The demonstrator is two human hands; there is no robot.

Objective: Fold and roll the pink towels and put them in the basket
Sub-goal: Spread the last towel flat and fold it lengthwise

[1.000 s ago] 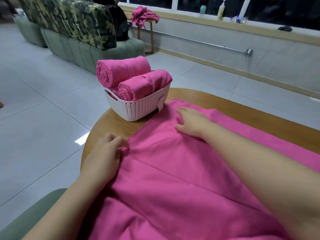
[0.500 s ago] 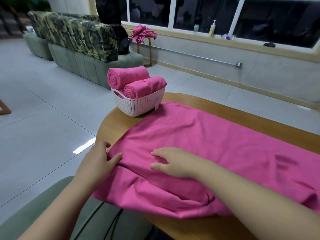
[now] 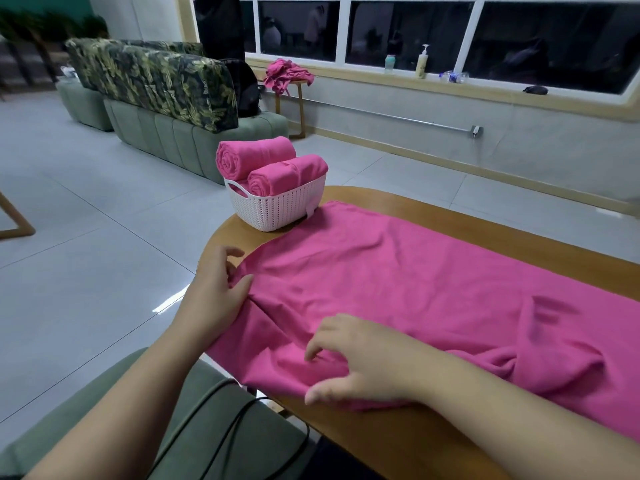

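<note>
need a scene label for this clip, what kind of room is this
Probably a lounge or common room, at night. A green sofa with a leaf-print cover stands on a tiled floor, dark windows run along a sill holding bottles, and the person works at a wooden table.

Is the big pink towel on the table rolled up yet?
No. The pink towel lies spread over the table, wrinkled, unlike the rolled towels in the basket.

Person, head-cam view: left hand (image 3: pixel 216 292) & right hand (image 3: pixel 360 358) both bare, forearms uncovered to frame edge, no sleeves, rings, watch or gloves visible.
</note>
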